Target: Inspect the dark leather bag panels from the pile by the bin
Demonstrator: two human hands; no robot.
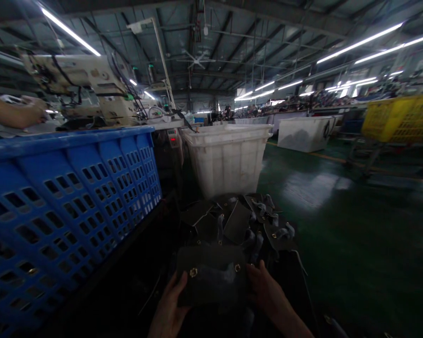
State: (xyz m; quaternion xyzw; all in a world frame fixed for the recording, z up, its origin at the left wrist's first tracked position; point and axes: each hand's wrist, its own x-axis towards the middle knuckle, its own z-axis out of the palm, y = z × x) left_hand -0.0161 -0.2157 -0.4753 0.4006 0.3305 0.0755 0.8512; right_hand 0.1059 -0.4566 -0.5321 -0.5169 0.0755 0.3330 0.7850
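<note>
A dark bag panel [211, 293] with a handle [215, 273] wrapped in cloudy plastic faces me. Gold-coloured metal fittings hold both ends of that handle. My left hand [171, 303] grips the panel's left edge, thumb on the front face and the other fingers partly hidden. At the right edge, my right hand [268, 295] holds it with bent fingers, the thumb pointing up. Just beyond lies a heap of similar dark panels [237, 223], their wrapped handles pointing various ways. Deep shadow hides the lower part of the held panel.
A blue perforated crate [70, 169] stands close on my left. Behind it are a sewing machine [81, 77] and another person's arm [14, 112]. A white bin [229, 155] stands ahead, another white bin [303, 134] beyond, and a yellow basket [402, 119] on the right.
</note>
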